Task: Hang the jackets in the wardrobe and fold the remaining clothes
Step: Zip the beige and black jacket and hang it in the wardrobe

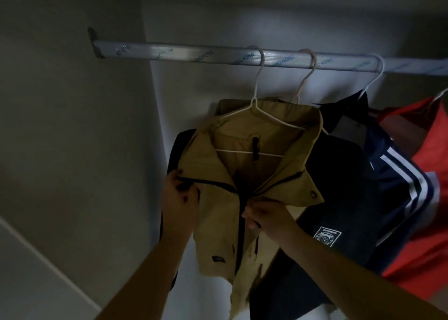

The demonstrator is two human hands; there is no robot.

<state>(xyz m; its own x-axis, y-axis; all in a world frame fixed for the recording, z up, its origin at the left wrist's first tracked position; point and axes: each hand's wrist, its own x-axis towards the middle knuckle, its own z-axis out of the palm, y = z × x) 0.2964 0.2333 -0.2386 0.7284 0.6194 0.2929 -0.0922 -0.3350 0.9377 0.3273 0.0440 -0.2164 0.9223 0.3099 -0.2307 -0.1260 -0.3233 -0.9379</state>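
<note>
A tan jacket [218,222] hangs on a white wire hanger [254,111] hooked over the silver wardrobe rail [169,53]. My left hand [180,198] grips the jacket's left front edge below the collar. My right hand [264,214] pinches the right front edge near the dark zip at chest height. Both arms reach up from the bottom of the view. The jacket's collar stands open and its lower part hangs loose.
Behind the tan jacket hangs a black jacket [339,198] with a white badge, then a navy jacket with white stripes [402,174] and a red garment [421,222], each on its own hanger. The wardrobe's side wall [72,125] stands at left.
</note>
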